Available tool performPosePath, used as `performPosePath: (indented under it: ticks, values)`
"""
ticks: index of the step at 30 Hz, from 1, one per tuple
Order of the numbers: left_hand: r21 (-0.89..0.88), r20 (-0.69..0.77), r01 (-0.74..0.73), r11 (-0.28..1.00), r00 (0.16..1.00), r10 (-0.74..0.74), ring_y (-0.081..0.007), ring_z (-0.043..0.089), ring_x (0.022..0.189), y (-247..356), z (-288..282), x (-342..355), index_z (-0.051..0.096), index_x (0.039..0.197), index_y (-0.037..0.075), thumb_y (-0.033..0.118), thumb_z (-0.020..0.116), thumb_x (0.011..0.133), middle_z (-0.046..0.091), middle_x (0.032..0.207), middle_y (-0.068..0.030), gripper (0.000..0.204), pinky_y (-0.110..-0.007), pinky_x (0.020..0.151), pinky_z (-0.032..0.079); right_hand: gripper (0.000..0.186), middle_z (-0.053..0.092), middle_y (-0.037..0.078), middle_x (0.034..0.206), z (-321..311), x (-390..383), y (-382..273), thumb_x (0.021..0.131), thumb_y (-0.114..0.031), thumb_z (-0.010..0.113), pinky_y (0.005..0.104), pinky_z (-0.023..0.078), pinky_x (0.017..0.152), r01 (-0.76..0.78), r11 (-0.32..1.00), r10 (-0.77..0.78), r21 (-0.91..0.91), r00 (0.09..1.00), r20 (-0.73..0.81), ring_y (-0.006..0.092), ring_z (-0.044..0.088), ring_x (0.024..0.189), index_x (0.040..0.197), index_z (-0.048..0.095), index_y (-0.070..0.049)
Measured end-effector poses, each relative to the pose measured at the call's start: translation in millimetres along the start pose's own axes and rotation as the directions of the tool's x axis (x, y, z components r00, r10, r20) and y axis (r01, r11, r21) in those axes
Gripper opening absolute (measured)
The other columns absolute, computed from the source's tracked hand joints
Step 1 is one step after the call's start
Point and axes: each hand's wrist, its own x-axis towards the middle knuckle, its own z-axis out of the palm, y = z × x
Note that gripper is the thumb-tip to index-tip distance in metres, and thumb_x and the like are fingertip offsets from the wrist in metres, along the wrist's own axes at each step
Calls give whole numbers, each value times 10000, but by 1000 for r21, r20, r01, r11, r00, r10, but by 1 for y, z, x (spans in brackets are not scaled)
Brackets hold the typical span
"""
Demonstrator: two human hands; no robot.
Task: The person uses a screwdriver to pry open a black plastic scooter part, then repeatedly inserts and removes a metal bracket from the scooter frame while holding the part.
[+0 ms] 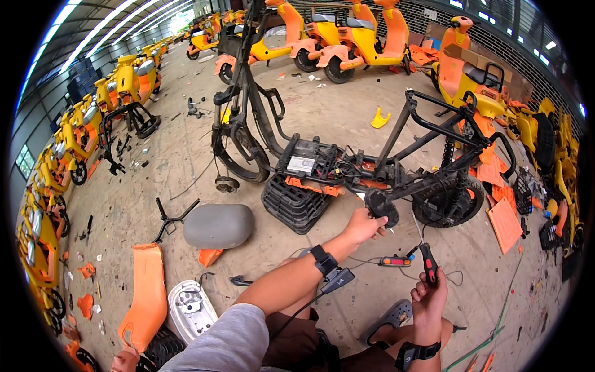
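Note:
My left hand (364, 227) reaches across to the stripped scooter frame (396, 167) and grips a dark, rounded black part (382, 208) beside its lower rail. Whether that part is fixed to the frame cannot be told. In my right hand (427, 297) is a screwdriver (428, 263) with a black and red handle, held upright. Its thin shaft points up toward the frame, near the rear wheel (449, 201); the tip's contact is unclear. An orange and grey light unit (395, 261) with a cable lies on the floor between my hands.
A black plastic basket (296, 204) leans under the frame. To the left lie a grey seat (219, 225), a long orange panel (145, 294) and a white shell (191, 310). Yellow scooters (365, 37) stand behind, with more along the left. Loose panels (505, 223) pile up at right.

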Motion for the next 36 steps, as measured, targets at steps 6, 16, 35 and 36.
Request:
performPosePath:
  ticks: [6, 16, 35, 36]
  values:
    - [91, 11, -32, 995, 999, 31, -160, 682, 719, 0, 3, 5, 626, 1017, -5, 123, 657, 889, 680, 901, -74, 184, -262, 535, 491, 337, 548, 27, 722, 13, -11, -6, 959, -350, 532, 219, 287, 402, 197, 967, -204, -162, 978, -31, 65, 381, 456, 1172, 553, -90]
    - [90, -2, 15, 996, 1000, -15, -162, 655, 683, 16, 1, -3, 584, 979, 63, 105, 684, 864, 658, 845, -30, 158, -271, 550, 422, 305, 473, -19, 660, 64, -113, -73, 708, -170, 709, 268, 329, 415, 888, -460, -393, -30, -173, 903, 130, 494, 503, 1009, 681, -203]
    - [155, 51, -26, 988, 999, 19, -144, 643, 711, 14, 11, -7, 616, 988, 30, 140, 678, 877, 658, 837, -29, 168, -266, 565, 421, 408, 573, 105, 720, 72, -159, -83, 756, -484, 718, 245, 247, 427, 762, -635, -345, 129, -429, 835, 153, 418, 488, 716, 594, -98]
    - [144, 93, -29, 989, 996, 16, -149, 644, 715, 10, 7, -4, 612, 986, 36, 144, 684, 874, 660, 865, -32, 172, -267, 576, 426, 391, 577, 110, 726, 65, -166, -94, 751, -474, 721, 248, 246, 427, 787, -598, -270, 155, -380, 885, 157, 420, 487, 740, 608, -99]
